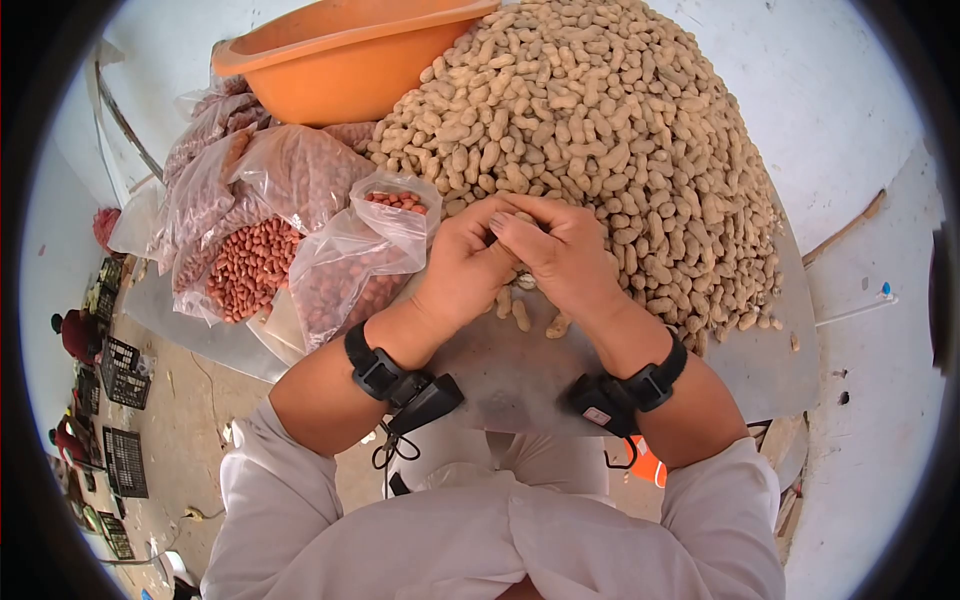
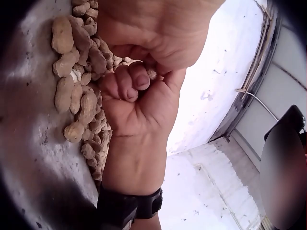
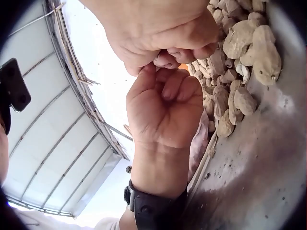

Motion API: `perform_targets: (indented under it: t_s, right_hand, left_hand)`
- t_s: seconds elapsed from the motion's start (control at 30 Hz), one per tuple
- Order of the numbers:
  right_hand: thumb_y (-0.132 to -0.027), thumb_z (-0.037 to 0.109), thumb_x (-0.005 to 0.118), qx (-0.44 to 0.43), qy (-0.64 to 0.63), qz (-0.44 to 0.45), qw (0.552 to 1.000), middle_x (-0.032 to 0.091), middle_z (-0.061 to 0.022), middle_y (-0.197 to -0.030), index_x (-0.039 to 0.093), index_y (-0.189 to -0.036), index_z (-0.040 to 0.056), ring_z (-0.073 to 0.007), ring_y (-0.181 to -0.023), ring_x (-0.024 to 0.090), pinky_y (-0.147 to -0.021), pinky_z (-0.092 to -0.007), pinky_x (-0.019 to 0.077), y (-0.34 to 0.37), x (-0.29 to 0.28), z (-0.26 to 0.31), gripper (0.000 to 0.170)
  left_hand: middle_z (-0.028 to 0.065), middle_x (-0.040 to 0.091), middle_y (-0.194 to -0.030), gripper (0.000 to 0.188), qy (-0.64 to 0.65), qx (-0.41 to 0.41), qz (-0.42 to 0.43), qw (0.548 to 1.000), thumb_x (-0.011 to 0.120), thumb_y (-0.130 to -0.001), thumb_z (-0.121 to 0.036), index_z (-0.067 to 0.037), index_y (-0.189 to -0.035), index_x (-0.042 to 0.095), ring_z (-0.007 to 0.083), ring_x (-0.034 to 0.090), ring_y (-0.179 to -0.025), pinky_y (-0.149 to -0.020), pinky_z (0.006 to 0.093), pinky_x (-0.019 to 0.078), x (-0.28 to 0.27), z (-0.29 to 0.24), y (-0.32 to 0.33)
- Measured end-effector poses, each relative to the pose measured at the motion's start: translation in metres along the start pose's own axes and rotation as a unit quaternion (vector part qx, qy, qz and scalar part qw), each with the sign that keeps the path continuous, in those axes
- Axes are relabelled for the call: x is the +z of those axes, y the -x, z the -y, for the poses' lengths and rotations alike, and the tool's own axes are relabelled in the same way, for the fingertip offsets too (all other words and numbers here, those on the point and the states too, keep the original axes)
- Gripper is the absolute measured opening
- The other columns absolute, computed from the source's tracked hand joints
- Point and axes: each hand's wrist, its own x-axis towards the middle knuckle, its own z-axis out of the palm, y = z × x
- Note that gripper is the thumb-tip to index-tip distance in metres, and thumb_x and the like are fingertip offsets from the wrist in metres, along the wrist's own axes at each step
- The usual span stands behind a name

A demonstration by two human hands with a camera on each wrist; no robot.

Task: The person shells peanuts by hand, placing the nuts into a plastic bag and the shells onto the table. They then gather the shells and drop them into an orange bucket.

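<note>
My left hand [image 1: 462, 258] and right hand [image 1: 568, 255] meet at the front edge of a big heap of peanuts in shells [image 1: 600, 130]. Their thumbs and fingertips come together around a peanut [image 2: 151, 74], most of it hidden by the fingers. The other fingers of the right hand [image 2: 144, 108] curl into its palm in the left wrist view. Similarly, the left hand [image 3: 165, 108] has its fingers curled in the right wrist view. Several loose peanuts [image 1: 521, 315] lie on the metal tabletop [image 1: 490, 370] just below the hands.
Left of the heap sit clear plastic bags [image 1: 300, 175] of red shelled kernels [image 1: 252, 268]. An orange basin [image 1: 345, 65] stands behind them. Black crates [image 1: 125, 462] and people are on the floor at far left. A white wall [image 1: 880, 400] rises to the right.
</note>
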Motion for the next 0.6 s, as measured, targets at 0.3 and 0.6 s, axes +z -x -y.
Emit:
perform_targets:
  t_s: [0.3,0.6]
  right_hand:
    - [-0.083,0.019,0.06,0.029,-0.069,0.077,0.994,0.062,-0.0061,-0.078,0.058,-0.115,0.0006,-0.0078,-0.063,0.052,-0.056,-0.0225,0.0444,-0.004,-0.014,0.003,0.037]
    - [-0.083,0.006,0.056,0.082,-0.063,0.152,0.983,0.062,-0.0053,-0.077,0.052,-0.122,0.004,-0.0071,-0.056,0.05,-0.05,-0.021,0.0417,-0.005,-0.028,0.016,0.039]
  left_hand:
    - [-0.0037,0.055,-0.077,0.02,0.07,-0.051,-0.026,0.996,0.06,-0.089,-0.019,-0.003,-0.101,0.058,0.003,0.045,-0.061,-0.054,0.0172,0.0376,-0.002,0.005,-0.005]
    - [0.0004,0.057,-0.072,0.019,0.152,-0.107,-0.041,0.982,0.059,-0.091,-0.02,-0.005,-0.08,0.058,0.0064,0.048,-0.062,-0.057,0.0188,0.038,-0.009,0.003,-0.01]
